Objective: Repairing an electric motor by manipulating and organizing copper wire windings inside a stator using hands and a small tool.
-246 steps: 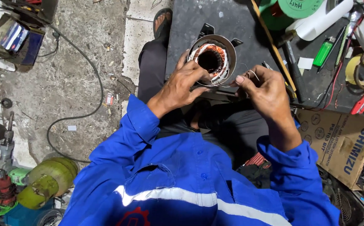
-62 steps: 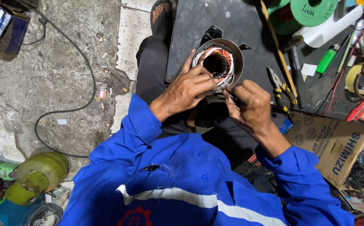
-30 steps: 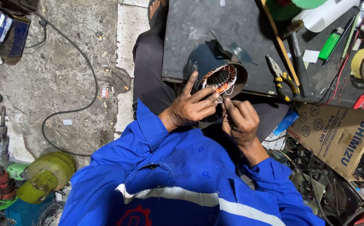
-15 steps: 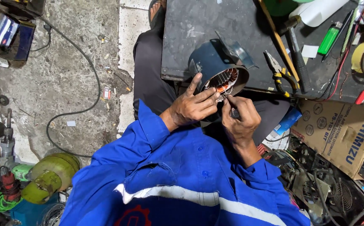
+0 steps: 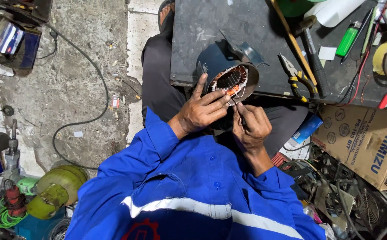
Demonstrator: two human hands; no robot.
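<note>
Motor stator with copper windings tilted at the near edge of a dark work board, left hand gripping its rim with fingers spread, right hand pinching what looks like a thin wire beside it, pliers nearby.

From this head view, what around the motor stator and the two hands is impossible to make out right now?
- Head view: what the right hand pinches; its curled fingers hide it.
- The near rim of the stator, covered by the left hand.
- The thin wire ends at the copper windings are too small to trace.
- The green spool is cut off by the top edge.
</note>
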